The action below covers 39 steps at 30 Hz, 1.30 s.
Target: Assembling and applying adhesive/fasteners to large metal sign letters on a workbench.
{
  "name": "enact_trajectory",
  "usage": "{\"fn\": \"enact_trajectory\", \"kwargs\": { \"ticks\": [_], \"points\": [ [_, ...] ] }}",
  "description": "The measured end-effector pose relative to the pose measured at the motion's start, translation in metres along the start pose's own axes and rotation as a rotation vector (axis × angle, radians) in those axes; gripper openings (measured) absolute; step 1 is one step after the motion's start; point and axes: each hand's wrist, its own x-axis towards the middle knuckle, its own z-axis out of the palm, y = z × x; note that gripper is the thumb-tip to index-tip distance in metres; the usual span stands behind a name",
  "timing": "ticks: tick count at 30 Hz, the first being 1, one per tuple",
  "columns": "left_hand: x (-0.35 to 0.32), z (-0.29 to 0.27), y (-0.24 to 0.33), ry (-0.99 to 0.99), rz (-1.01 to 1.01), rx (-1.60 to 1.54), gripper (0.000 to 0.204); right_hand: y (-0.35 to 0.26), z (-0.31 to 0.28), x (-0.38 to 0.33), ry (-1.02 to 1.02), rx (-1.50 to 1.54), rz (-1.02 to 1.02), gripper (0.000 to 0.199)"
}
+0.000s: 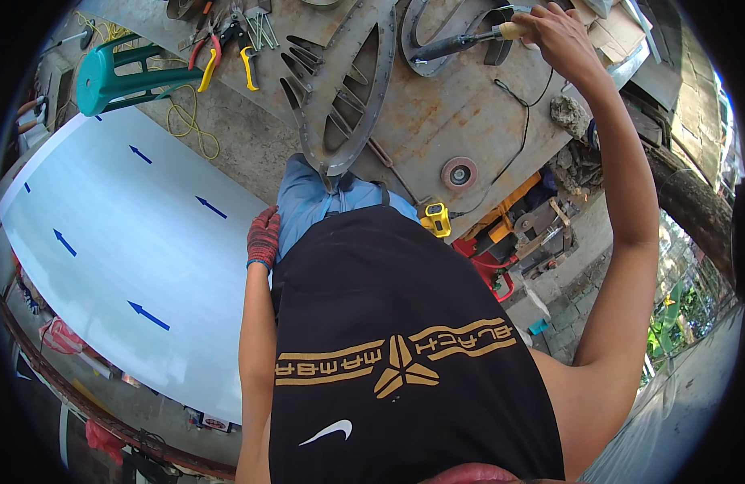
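My bare right hand [554,40] is closed round a tool with a pale wooden end and a long dark shaft [453,48]; its exact kind does not show. The shaft lies over a curved metal frame [421,24] at the far side of the steel table. My left hand [264,235], in a red and dark knitted glove, rests along my left thigh, fingers stretched out and holding nothing visible. In front of me, a large leaf-shaped metal frame [376,105] with inner strips juts over the table's near edge, its pointed end at my lap.
On the steel table [437,121] lie a flap disc [459,173], a black cord [527,105], a metal rod [393,165] and yellow-handled pliers [250,66]. A yellow-black device [435,219] sits at the near edge. Leftward are a green stool [118,77] and a large pale sheet [147,258].
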Motion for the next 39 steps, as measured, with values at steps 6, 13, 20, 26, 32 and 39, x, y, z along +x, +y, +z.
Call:
{"fn": "enact_trajectory", "kwargs": {
  "ticks": [6, 13, 20, 26, 32, 39],
  "points": [
    [-0.003, 0.000, 0.004, 0.016, 0.015, 0.020, 0.032, 0.005, -0.001, 0.006, -0.037, -0.040, -0.037, 0.029],
    [-0.003, 0.002, -0.004, 0.024, 0.007, 0.010, 0.032, 0.006, 0.002, 0.012, -0.036, -0.040, -0.073, 0.033],
    [-0.007, -0.001, 0.006, 0.021, 0.005, 0.018, 0.032, 0.005, 0.005, 0.016, -0.097, -0.066, -0.032, 0.034],
    [-0.006, 0.001, 0.001, 0.027, 0.010, -0.002, 0.031, 0.004, -0.006, 0.017, -0.054, 0.000, -0.067, 0.034],
    [-0.003, 0.001, 0.009, 0.003, 0.020, 0.006, 0.031, 0.003, 0.000, 0.020, -0.052, -0.057, -0.061, 0.030],
    [0.002, 0.002, 0.006, 0.002, 0.034, -0.006, 0.031, -0.012, -0.020, 0.014, 0.003, -0.098, -0.093, 0.033]
  ]
}}
